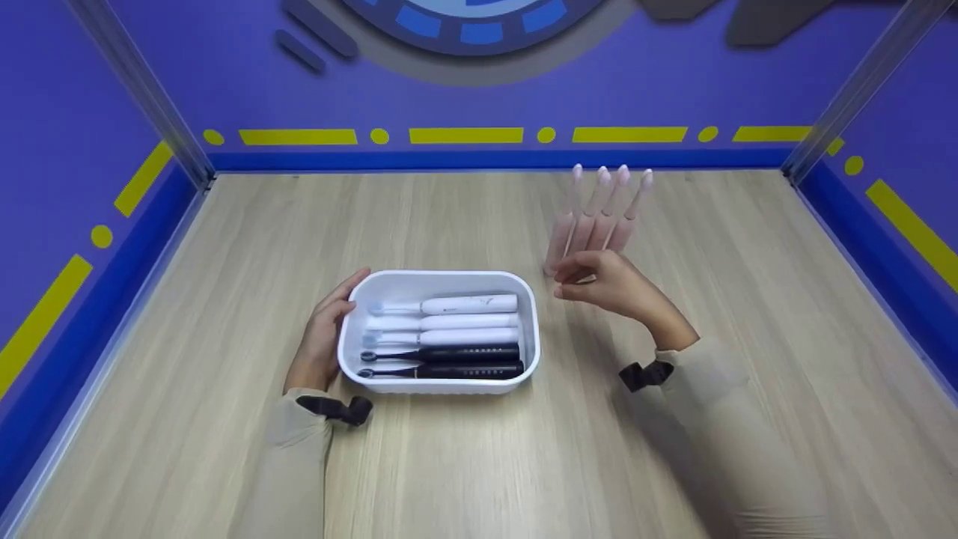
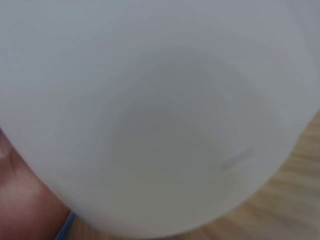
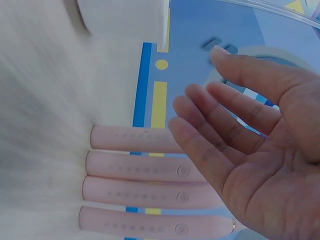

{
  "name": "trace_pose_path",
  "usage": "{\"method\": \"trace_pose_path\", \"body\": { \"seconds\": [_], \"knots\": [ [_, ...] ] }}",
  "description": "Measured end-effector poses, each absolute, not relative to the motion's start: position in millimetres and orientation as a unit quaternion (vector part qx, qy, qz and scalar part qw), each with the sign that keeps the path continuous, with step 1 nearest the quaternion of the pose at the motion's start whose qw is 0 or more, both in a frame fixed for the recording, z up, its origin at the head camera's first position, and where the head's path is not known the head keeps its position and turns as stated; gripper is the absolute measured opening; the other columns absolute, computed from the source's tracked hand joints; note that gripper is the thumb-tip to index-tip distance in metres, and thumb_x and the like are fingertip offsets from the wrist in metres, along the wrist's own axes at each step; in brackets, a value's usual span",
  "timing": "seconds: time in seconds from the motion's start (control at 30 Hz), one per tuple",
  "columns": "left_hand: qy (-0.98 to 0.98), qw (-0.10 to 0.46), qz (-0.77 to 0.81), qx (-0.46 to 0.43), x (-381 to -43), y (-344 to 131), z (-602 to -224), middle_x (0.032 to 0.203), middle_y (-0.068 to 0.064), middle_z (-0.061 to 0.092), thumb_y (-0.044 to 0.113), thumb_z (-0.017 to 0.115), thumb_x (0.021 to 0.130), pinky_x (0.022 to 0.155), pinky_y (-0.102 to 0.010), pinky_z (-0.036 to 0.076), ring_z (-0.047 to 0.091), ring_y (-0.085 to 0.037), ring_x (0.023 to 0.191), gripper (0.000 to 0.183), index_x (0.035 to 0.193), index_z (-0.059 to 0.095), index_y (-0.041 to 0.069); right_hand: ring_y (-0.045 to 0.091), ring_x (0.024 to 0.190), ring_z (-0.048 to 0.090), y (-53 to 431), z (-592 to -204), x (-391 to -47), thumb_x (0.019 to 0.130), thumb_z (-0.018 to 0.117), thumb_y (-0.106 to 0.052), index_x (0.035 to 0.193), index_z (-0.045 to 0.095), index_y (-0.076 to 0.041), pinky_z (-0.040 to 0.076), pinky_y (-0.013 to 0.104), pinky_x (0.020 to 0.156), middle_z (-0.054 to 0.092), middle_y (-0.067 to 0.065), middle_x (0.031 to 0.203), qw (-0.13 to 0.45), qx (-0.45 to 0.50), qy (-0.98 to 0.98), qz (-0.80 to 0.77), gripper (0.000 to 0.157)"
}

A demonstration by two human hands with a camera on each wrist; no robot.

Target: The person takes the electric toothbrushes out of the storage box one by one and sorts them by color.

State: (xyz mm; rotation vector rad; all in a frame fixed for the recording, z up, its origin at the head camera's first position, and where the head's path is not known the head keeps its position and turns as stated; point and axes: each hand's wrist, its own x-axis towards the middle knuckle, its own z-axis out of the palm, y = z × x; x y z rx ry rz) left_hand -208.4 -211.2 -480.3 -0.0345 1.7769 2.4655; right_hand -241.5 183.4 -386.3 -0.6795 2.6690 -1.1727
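Note:
My left hand (image 1: 320, 340) grips the left end of a white plastic basket (image 1: 441, 386), its thumb at the rim. Inside lie three white electric toothbrushes (image 1: 471, 322) and two black ones (image 1: 471, 371), side by side with heads to the left. The basket's outer wall (image 2: 165, 125) fills most of the left wrist view. Several pink electric toothbrushes (image 1: 591, 232) stand upright in a row right of the basket, heads up. My right hand (image 1: 610, 284) is in front of them, holding nothing; in the right wrist view its fingers (image 3: 200, 145) are loosely bent and overlap some of the brushes.
All this stands on a wood-grain table (image 1: 449, 464). Blue-purple panels with yellow marks (image 1: 464, 136) enclose the back and both sides, joined by metal posts (image 1: 142, 90) at the corners. Each wrist carries a black strap-on camera (image 1: 645, 376).

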Motion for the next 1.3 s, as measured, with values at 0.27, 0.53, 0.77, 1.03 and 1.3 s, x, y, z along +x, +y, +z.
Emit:
{"method": "trace_pose_path", "body": {
  "seconds": [0.27, 0.53, 0.77, 1.03, 1.3],
  "knots": [
    [0.566, 0.047, 0.823, -0.011, -209, -210, -479, 0.157, -0.005, 0.03, -0.002, 0.026, 0.089, 0.119, -0.028, 0.021, 0.027, -0.013, 0.144, 0.059, 0.148, 0.034, 0.001, 0.023, 0.09, 0.066, 173, -383, -246, 0.081, 0.074, -0.008, 0.108, 0.069, 0.002, 0.056, 0.029, 0.082, 0.072, 0.015, 0.097, 0.08, -0.252, 0.881, -0.392, 0.029],
    [0.566, 0.045, 0.823, -0.008, -209, -210, -480, 0.157, -0.004, 0.031, -0.001, 0.027, 0.09, 0.119, -0.028, 0.02, 0.027, -0.013, 0.144, 0.058, 0.147, 0.035, 0.002, 0.025, 0.091, 0.067, 163, -378, -250, 0.081, 0.073, -0.008, 0.113, 0.068, 0.001, 0.056, 0.032, 0.081, 0.072, 0.016, 0.101, 0.101, -0.267, 0.881, -0.378, 0.033],
    [0.579, 0.047, 0.814, -0.005, -208, -210, -479, 0.158, -0.003, 0.029, -0.001, 0.026, 0.09, 0.121, -0.03, 0.016, 0.023, -0.013, 0.146, 0.058, 0.148, 0.034, 0.003, 0.024, 0.093, 0.068, 152, -375, -254, 0.083, 0.073, -0.013, 0.115, 0.067, -0.001, 0.056, 0.039, 0.084, 0.072, 0.015, 0.102, 0.125, -0.254, 0.885, -0.369, 0.035],
    [0.584, 0.052, 0.81, -0.012, -207, -211, -479, 0.158, -0.002, 0.029, 0.0, 0.026, 0.091, 0.121, -0.03, 0.015, 0.022, -0.012, 0.146, 0.058, 0.149, 0.034, 0.005, 0.024, 0.093, 0.067, 137, -370, -257, 0.086, 0.07, -0.015, 0.116, 0.066, 0.002, 0.055, 0.04, 0.085, 0.072, 0.014, 0.1, 0.142, -0.3, 0.88, -0.339, 0.035],
    [0.568, 0.052, 0.822, -0.008, -208, -211, -479, 0.158, -0.004, 0.029, -0.001, 0.026, 0.091, 0.121, -0.03, 0.016, 0.024, -0.013, 0.146, 0.058, 0.148, 0.034, 0.003, 0.02, 0.095, 0.066, 122, -368, -259, 0.085, 0.071, -0.021, 0.119, 0.067, -0.003, 0.055, 0.038, 0.086, 0.072, 0.01, 0.103, 0.164, -0.285, 0.89, -0.316, 0.038]
  ]
}}
